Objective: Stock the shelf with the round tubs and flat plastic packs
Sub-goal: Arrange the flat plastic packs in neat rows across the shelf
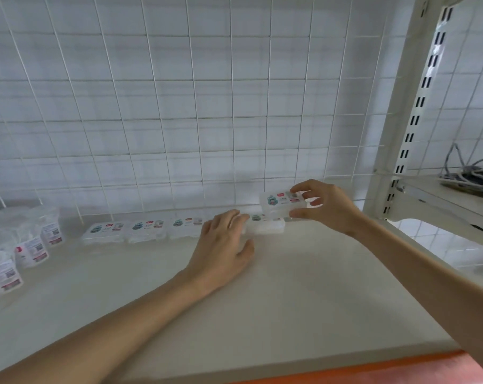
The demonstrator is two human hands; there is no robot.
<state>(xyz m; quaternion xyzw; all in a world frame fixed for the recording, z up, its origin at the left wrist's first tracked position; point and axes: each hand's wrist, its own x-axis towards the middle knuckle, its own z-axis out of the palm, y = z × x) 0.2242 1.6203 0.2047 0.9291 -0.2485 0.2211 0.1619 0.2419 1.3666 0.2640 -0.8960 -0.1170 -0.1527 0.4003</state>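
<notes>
At the far right of the shelf (304, 286), the right hand (331, 209) grips a flat plastic pack (281, 202) between thumb and curled fingers, holding it just above another pack (266, 225) that lies flat against the back edge. The left hand (223, 245) rests palm down on the shelf with fingers straight, their tips at the left end of that lower pack; whether they press on it is too blurred to tell. To the left, more packs (147, 230) lie side by side in a row along the far edge. Round tubs (31, 249) in clear wrap stand in a line at the far left, running from far to near. Behind everything rises a white wire grid (196, 106) in front of a tiled wall. A slotted upright post (417, 106) stands at the right, and beyond it a neighbouring shelf (442, 200) carries a tangle of grey cables (472, 173). An orange strip (373, 371) edges the near front.
</notes>
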